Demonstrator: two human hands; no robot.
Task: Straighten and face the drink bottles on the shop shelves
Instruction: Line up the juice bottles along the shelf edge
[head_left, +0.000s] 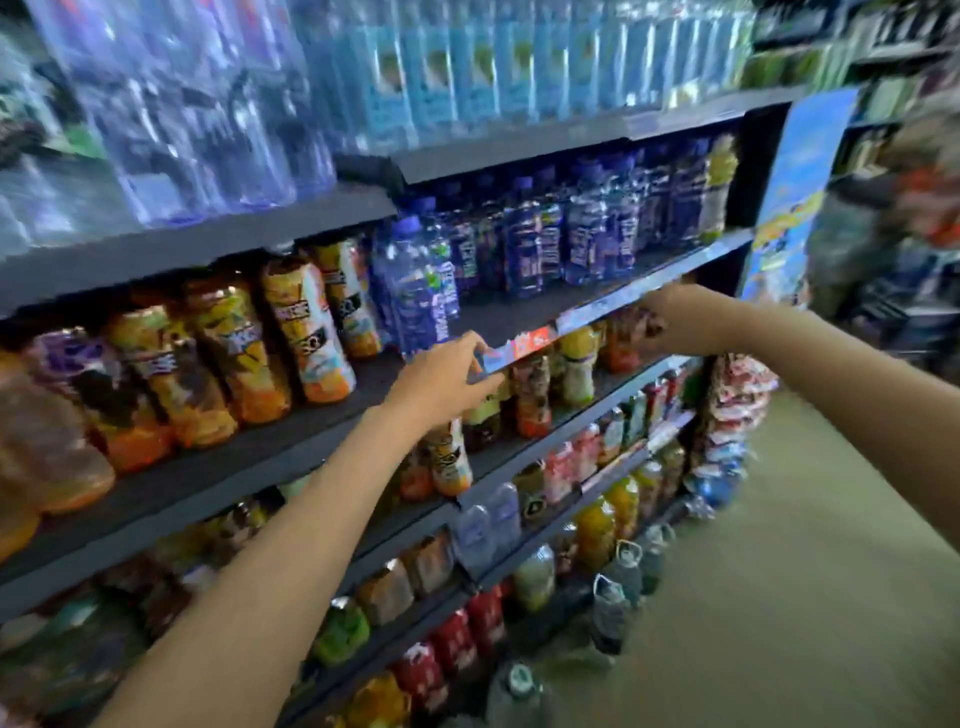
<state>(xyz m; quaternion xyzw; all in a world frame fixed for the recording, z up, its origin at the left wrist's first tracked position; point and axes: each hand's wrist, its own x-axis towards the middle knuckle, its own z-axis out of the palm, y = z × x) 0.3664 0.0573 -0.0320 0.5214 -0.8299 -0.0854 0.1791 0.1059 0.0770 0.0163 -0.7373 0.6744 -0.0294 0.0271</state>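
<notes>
The left hand (441, 376) is at the front edge of a shelf (649, 283). Its thumb lies on top of the price strip (524, 345) and its fingers curl under it, so it is gripping the strip. Just behind and to the left of this hand stands a blue bottle (415, 291), and farther left is a row of orange juice bottles (306, 332). More juice bottles (449, 460) stand under the hand.

The right hand (685, 319) is farther right along the same edge. It is blurry, so I cannot tell if it is open or closed. More blue bottles (587, 234) stand above and behind it.
</notes>
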